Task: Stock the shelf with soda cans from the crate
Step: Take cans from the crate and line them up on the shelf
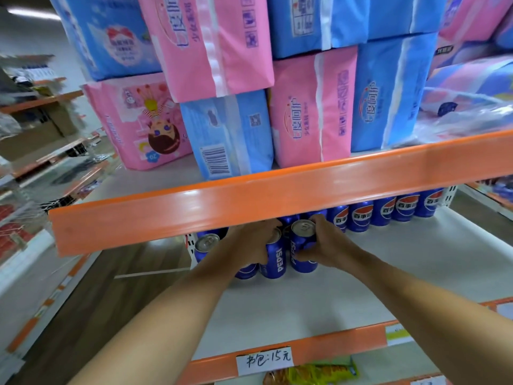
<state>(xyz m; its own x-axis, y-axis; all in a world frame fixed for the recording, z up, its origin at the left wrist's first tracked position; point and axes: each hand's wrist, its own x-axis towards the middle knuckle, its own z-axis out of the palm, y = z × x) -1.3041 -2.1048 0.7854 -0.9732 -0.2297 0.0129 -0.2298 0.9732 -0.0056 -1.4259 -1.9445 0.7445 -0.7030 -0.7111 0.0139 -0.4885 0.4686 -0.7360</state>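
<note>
Blue Pepsi cans stand on the white shelf board (388,262). My left hand (251,240) grips one blue can (274,259) at the left end of the shelf. Beside it, my right hand (324,240) grips another blue can (302,245); the two cans stand upright and close together. One more can (205,245) stands at the far left, and a row of several cans (385,211) runs along the back under the orange shelf beam (277,201). The crate is out of view.
Pink and blue soft packs (311,107) are stacked on the shelf above. The lower orange rail carries a handwritten price tag (265,359), with a yellow snack pack (313,375) below it. An aisle with wood-look floor (111,287) and other shelving lies to the left.
</note>
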